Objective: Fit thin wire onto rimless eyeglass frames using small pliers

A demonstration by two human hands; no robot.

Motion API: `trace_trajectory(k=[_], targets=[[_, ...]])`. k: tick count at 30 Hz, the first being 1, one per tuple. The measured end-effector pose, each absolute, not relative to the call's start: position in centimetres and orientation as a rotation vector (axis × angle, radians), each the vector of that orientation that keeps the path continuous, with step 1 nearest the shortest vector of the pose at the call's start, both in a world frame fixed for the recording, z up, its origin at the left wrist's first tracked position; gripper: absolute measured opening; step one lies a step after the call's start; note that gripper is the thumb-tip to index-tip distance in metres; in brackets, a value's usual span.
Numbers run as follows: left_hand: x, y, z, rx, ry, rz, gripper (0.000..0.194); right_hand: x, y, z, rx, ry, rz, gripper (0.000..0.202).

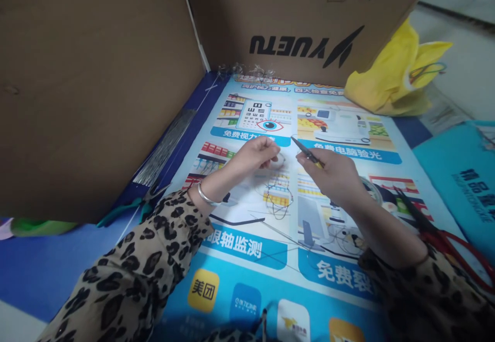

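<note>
My left hand (263,153) has its fingertips pinched together above a printed poster (240,259). Loops of thin wire (279,205) hang or lie just below these fingers and appear to run into the pinch, though the exact contact is hidden. In my right hand (334,172) is a slim pointed tool (305,148) with dark, closed-looking jaws and a bit of yellow at its grip; whether it is pliers or tweezers I cannot tell. Its tip points up and left, a short gap from my left hand. More fine wire (344,236) lies on the poster by my right wrist.
Cardboard panels (270,6) stand at the left and back. A bundle of thin wire lengths (166,146) and green-handled pliers (143,207) lie at left. Red-handled scissors (460,244), a turquoise bag (456,161) and a yellow bag (386,84) are at right. Small wire pieces (251,72) lie behind.
</note>
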State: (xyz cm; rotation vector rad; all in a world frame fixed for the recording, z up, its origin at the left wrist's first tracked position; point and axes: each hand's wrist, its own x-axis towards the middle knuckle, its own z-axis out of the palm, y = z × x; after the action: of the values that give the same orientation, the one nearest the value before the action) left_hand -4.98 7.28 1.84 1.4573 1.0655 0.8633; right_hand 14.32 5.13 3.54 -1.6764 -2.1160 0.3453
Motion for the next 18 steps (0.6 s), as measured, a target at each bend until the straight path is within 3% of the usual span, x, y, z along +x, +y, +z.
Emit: trace_trajectory(k=[7,18], targets=[[-4.9,6.6,1.4,2.324,1.322,0.358,0.03,14.7,5.2,3.1,-1.701,-2.09,0.386,0.027],[-3.4,5.7,1.2,2.31,1.353,0.28,0.017,14.2,5.0,2.3,-1.639,-2.148,0.354,0.027]])
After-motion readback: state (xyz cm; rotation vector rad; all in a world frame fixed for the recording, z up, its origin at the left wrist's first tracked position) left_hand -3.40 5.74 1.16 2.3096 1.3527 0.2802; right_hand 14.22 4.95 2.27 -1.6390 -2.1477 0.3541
